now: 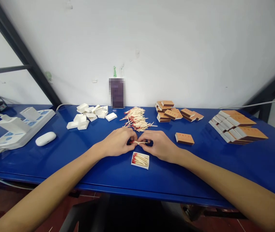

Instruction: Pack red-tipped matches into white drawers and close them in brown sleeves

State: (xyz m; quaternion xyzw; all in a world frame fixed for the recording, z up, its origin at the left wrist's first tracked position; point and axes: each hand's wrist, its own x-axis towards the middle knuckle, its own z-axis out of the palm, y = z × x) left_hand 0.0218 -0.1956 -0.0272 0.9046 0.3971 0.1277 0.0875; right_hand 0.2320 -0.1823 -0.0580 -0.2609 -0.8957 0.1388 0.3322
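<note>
My left hand (120,141) and my right hand (158,145) meet over the blue table, pinching a few matches (139,142) between their fingertips. The red heads point to the left, at my left fingers; the pale stick ends lie in my right fingers. How many matches are held cannot be made out. Just below my hands lies a white matchbox tray (139,167), partly filled with red-headed matches. Beyond my fingertips spreads a loose pile of matches (137,119). An orange matchbox sleeve (184,138) rests to the right of my right hand.
White matchbox trays (79,120) are heaped at the back left. Several orange matchboxes (173,113) lie piled at the back right, and stacked matchboxes (241,124) stand further right. A white earphone case (45,139) and a power strip (18,135) with plugs occupy the left side.
</note>
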